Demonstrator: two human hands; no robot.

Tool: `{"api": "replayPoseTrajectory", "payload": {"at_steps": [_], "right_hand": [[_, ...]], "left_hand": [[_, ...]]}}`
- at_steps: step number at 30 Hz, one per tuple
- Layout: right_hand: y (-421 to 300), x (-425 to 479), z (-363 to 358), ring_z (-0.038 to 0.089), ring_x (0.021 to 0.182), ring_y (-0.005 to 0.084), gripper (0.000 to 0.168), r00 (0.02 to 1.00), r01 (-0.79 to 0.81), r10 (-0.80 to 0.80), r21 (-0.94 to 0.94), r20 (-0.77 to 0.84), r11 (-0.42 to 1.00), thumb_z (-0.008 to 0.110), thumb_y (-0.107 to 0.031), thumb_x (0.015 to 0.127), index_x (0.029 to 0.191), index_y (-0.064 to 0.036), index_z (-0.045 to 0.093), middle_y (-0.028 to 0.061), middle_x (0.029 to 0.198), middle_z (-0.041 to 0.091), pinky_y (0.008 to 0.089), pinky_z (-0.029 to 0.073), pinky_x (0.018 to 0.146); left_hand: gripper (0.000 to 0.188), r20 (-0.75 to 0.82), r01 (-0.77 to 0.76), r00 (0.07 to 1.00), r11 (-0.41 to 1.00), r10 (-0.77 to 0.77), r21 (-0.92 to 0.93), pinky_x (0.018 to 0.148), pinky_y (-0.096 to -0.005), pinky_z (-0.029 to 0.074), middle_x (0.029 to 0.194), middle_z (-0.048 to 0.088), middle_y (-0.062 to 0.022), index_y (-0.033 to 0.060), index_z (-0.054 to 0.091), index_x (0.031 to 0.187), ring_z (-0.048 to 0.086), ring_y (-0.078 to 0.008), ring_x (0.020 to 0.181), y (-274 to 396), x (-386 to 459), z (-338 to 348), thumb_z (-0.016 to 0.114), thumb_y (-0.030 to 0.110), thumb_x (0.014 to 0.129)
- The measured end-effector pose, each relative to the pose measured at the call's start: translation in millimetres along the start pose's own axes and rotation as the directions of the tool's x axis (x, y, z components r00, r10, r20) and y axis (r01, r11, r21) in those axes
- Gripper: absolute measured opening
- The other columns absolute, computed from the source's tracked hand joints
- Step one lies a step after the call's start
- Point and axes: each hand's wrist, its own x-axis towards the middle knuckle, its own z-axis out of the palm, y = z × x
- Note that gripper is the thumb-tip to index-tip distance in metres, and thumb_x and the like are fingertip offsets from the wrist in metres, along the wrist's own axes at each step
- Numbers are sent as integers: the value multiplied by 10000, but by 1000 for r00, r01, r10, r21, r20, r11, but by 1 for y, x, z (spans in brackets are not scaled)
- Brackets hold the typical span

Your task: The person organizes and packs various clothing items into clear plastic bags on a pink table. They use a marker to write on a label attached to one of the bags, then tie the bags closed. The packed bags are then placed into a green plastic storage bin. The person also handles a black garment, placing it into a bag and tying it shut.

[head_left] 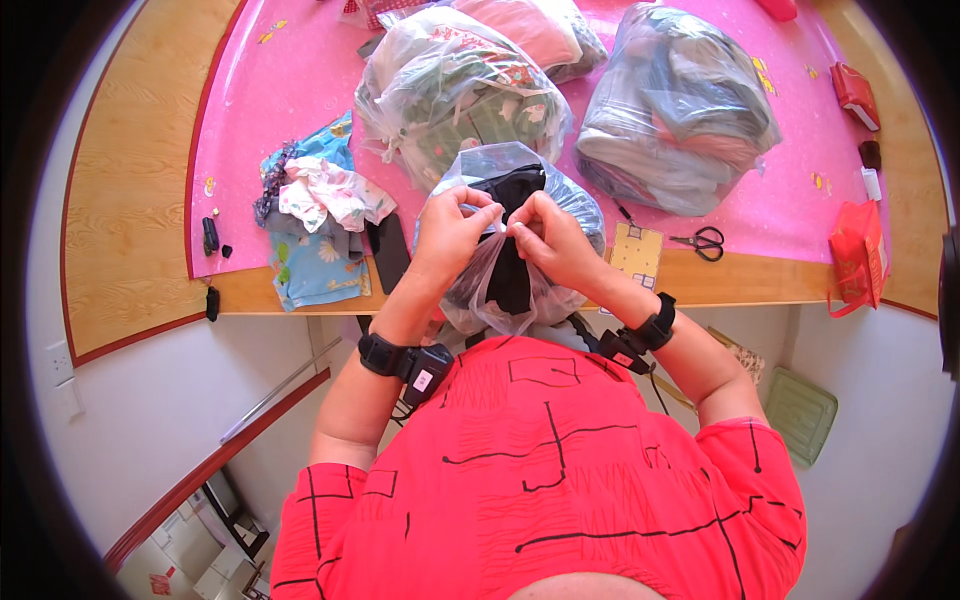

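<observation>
A clear plastic bag with black cloth and other dark fabric in it lies at the table's front edge, against my body. My left hand pinches the gathered plastic near its middle between thumb and forefinger. Close beside it on the right, my right hand also pinches the plastic; the fingertips are almost touching. A bit of white shows between them, too small to tell what it is. Beyond my hands stands a filled clear bag with green printed cloth.
Folded clothes and a black flat object lie left. Another stuffed bag stands at the back right. Black-handled scissors, a yellow card and a red bag are on the right of the pink-covered table.
</observation>
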Motion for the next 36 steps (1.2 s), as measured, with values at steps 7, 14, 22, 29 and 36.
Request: {"api": "replayPoseTrajectory", "payload": {"at_steps": [7, 14, 22, 29, 36], "right_hand": [[-2, 8, 4, 569, 572, 61, 71, 985, -169, 172, 176, -2, 970, 579, -70, 912, 917, -9, 544, 13, 695, 573, 218, 510, 480], [-2, 8, -2, 572, 580, 56, 62, 986, -166, 168, 269, 16, 949, 627, -69, 887, 896, -10, 611, 10, 699, 602, 204, 511, 506], [-1, 0, -4, 608, 651, 45, 116, 976, -33, 27, -24, -215, 999, 659, -63, 853, 957, -15, 670, 20, 784, 677, 197, 496, 565], [0, 11, -18, 604, 593, 60, 96, 968, -176, 173, -4, -185, 984, 667, -55, 827, 900, 5, 654, 25, 732, 670, 209, 492, 530], [13, 33, -21, 616, 576, 85, 64, 977, -161, 152, -55, -147, 985, 675, -44, 802, 816, 8, 641, 43, 693, 652, 218, 482, 507]], "left_hand": [[105, 58, -447, 892, 858, 448, 253, 588, -245, 477, 904, 584, -69, -6, 673, 814, 576, -117, 646, 4, -15, 2, 723, 48, 739], [167, -33, -354, 927, 898, 375, 262, 633, -246, 488, 849, 603, -48, 50, 715, 963, 615, -130, 736, -24, -23, 10, 699, 93, 802], [128, 10, -234, 972, 971, 235, -52, 700, -240, 465, 880, 646, -42, 2, 707, 919, 598, -111, 784, -30, -11, 5, 674, 96, 837], [119, 218, -355, 903, 928, 371, -112, 616, -208, 495, 888, 640, -57, -21, 666, 958, 639, -102, 707, -20, -18, 4, 593, 6, 869], [117, 453, -620, 721, 780, 525, 82, 617, -229, 514, 862, 641, -62, -20, 649, 960, 652, -113, 691, -20, 8, -3, 577, -8, 870]]}}
